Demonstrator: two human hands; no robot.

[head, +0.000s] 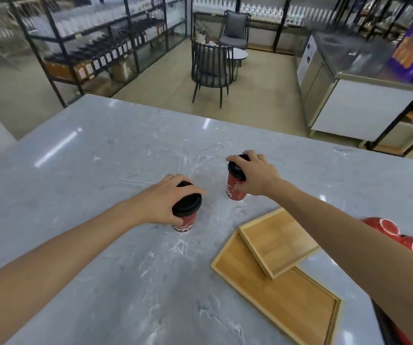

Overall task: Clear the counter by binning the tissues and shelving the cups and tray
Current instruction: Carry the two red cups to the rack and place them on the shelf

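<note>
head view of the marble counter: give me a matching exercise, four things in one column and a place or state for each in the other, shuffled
Things:
1. nearer red paper cup with black lid
2. farther red paper cup with black lid
3. small wooden tray
4. large wooden tray

Places or states:
A. lies under another tray
B. gripped by the right hand
C. rests tilted on another tray
D. gripped by the left hand

Pairs: 1-D, 2-B, 3-C, 4-A

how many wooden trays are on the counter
2. The big tray lies flat near the right edge; the small tray rests on its far end, askew. None seem hidden.
</note>
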